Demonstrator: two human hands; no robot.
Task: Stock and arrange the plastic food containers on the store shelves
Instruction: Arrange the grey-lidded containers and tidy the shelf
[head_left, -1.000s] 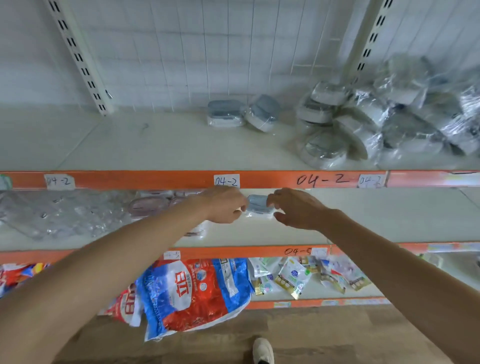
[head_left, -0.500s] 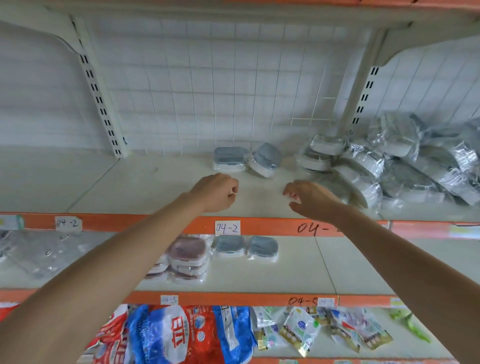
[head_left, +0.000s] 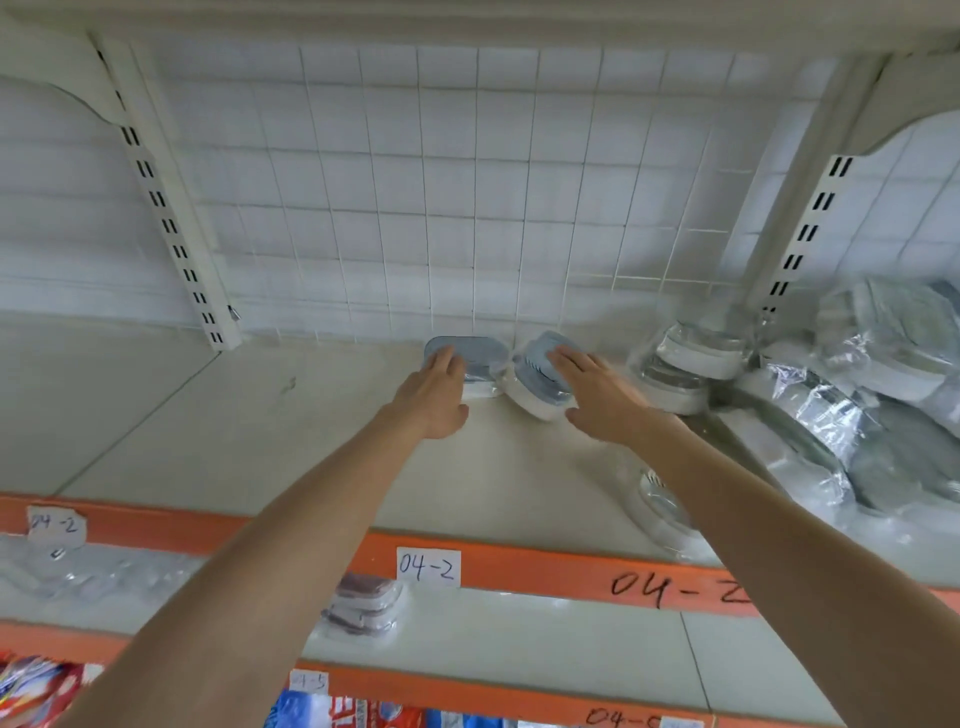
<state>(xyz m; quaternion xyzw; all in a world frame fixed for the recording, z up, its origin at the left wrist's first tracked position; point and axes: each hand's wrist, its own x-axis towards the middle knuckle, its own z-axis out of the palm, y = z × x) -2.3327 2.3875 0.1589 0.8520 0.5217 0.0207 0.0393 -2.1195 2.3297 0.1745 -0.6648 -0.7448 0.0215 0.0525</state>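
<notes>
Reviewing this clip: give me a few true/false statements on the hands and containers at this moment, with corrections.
1. The left hand touches the flat blue-lidded container at the back of the upper shelf. True.
2. The right hand is on the lower shelf. False: it reaches the tilted container on the upper shelf.
3. The two blue-lidded containers sit side by side near the wire grid. True.
4. The wrapped pile lies left of the hands. False: it lies to the right.
5. The label between the arms reads 04-5. False: it reads 04-2.
</notes>
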